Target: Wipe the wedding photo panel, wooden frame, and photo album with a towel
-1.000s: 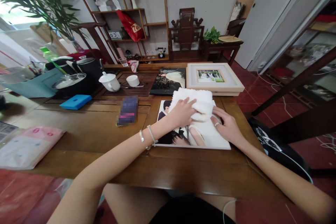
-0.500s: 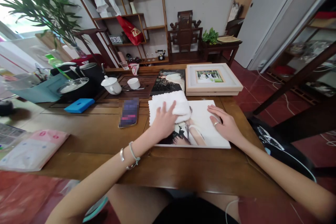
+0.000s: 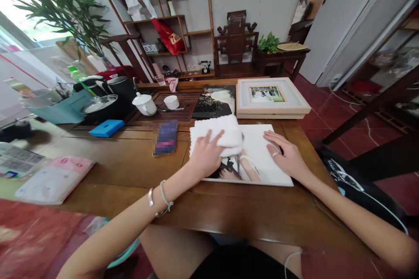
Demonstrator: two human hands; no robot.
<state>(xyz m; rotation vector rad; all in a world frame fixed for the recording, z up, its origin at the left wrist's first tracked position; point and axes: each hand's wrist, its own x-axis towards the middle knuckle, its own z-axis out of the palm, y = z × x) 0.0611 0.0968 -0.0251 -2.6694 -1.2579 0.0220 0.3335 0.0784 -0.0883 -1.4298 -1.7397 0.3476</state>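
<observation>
A white cloth (image 3: 214, 127) with a scalloped edge lies bunched over the upper left of a white-edged photo panel (image 3: 262, 163). My left hand (image 3: 207, 153) presses on this cloth; two fingers show spread on top, while the rest are partly hidden by its folds. On the panel's right side rests my right hand (image 3: 285, 157), flat with fingers stretched out, a ring on one finger. The panel's picture shows light clothing, an arm and dark areas, partly covered by the cloth. Behind it lies a second, darker photo panel (image 3: 214, 100).
Framed pictures (image 3: 273, 111) are stacked at the back right. A phone-like object (image 3: 165, 138), blurred out, lies left of the panel. Farther left are a blue block (image 3: 106, 128), a white lidded cup (image 3: 144, 104), a small white bowl (image 3: 171, 102) and a tissue pack (image 3: 55, 178).
The whole view has shifted, so everything appears slightly farther right. The cloth's folds have changed a little under my left hand. My right hand stays on the panel.
</observation>
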